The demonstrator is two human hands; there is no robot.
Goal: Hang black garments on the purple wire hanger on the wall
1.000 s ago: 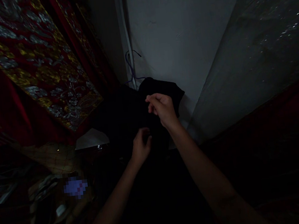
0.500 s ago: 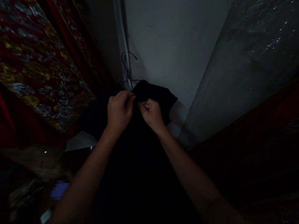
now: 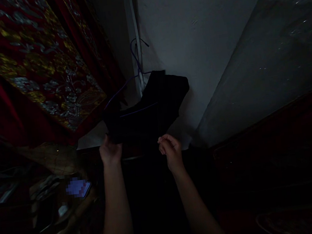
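Observation:
A black garment (image 3: 174,92) hangs on a thin purple wire hanger (image 3: 140,73) in front of the wall. The hanger's left arm is bare, and its lower bar shows across the dark cloth. At the garment's lower left edge, my left hand (image 3: 111,152) grips the cloth, its fingertips partly hidden in the dark. My right hand (image 3: 171,151) pinches the lower edge farther right with thumb and fingers. Folds and seams of the cloth are too dark to make out.
Red cloth with gold and silver embroidery (image 3: 43,66) hangs at the left. A pale strip (image 3: 134,18) runs down the wall (image 3: 191,34). Glittering translucent sheeting (image 3: 271,43) covers the right side. A lit, blurred screen (image 3: 78,187) lies at lower left.
Both hands have come down from near the hanger's neck and moved apart, stretching the garment's lower edge. More of the hanger now shows, and the view has shifted slightly.

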